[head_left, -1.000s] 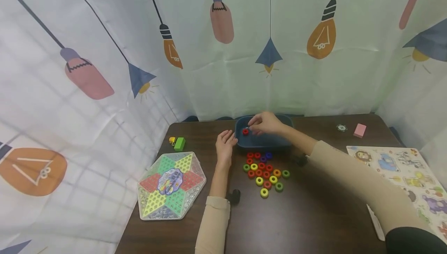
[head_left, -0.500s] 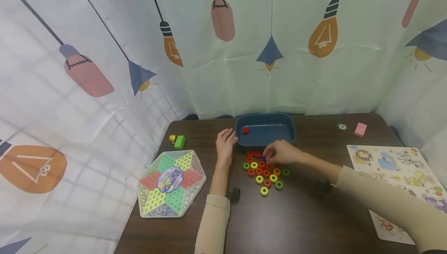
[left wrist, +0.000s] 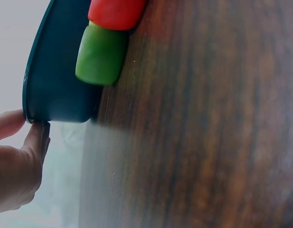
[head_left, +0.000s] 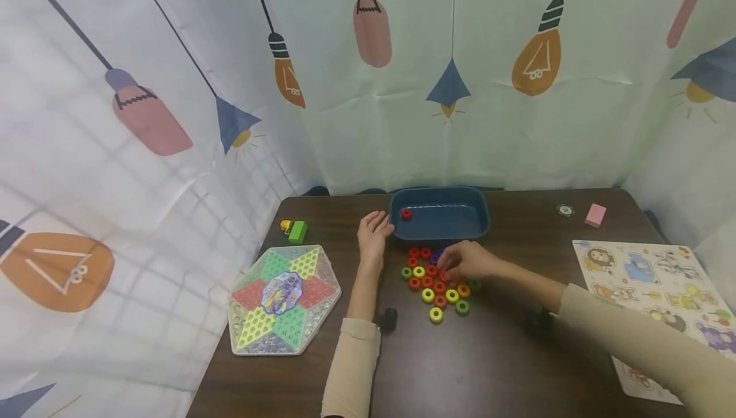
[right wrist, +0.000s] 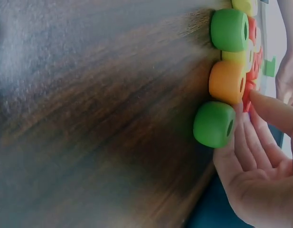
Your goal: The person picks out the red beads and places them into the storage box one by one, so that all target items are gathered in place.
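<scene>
On the table, several ring-shaped wooden beads in red, yellow, green, orange and purple lie in a cluster before a dark blue tray (head_left: 439,233). My right hand (head_left: 471,261) is over the cluster's right side, thumb and fingers about a red bead (right wrist: 249,96). A green bead (right wrist: 214,124) and an orange bead (right wrist: 226,81) lie close to those fingers. My left hand (head_left: 372,239) is at the tray's left side, fingers extended and touching its rim near a corner. One red bead (head_left: 407,213) lies inside the tray at the left.
A star-patterned Chinese checkers board (head_left: 282,300) lies left, with a green block (head_left: 298,232) and a small yellow item (head_left: 285,225) behind it. At right are an animal puzzle board (head_left: 644,277), a pink block (head_left: 595,215) and a round chip (head_left: 566,210). A printed curtain (head_left: 402,130) encloses the table.
My right hand has left the tray and come down toward me to the beads, first near the purple ones, then slightly nearer at a red one. The left hand stays by the tray.
</scene>
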Demonstrator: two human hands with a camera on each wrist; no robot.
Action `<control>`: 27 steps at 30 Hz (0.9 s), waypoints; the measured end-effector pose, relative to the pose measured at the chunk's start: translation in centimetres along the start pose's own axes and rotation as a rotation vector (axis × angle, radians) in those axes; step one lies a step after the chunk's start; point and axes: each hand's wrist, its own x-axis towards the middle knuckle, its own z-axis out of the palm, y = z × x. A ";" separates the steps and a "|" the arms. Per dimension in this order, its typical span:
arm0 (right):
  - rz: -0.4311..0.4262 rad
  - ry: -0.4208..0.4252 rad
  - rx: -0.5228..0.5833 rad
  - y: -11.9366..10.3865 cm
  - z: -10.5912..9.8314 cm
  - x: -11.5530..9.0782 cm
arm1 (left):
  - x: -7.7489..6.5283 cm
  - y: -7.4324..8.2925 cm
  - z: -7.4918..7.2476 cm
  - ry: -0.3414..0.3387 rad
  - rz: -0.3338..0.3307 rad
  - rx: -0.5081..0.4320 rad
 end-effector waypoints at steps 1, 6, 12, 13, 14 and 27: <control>0.016 -0.011 0.054 0.0 0.0 0.0 | 0.0 0.0 0.0 0.001 0.003 0.003; 0.086 -0.030 0.262 -0.4 -0.2 0.0 | 0.0 -0.1 -0.2 0.002 0.000 0.014; 0.074 -0.073 0.313 -2.9 -2.3 0.4 | 0.0 0.0 -0.3 0.002 0.003 0.025; 0.068 -0.079 0.309 -3.6 -2.9 0.5 | 0.1 0.0 -0.3 0.000 0.005 0.023; 0.058 -0.082 0.301 -4.3 -3.5 0.7 | 0.1 0.0 -0.3 -0.003 0.008 0.021; 0.084 0.003 0.235 -7.4 -7.7 7.7 | 0.2 -0.2 -0.2 0.002 0.007 0.005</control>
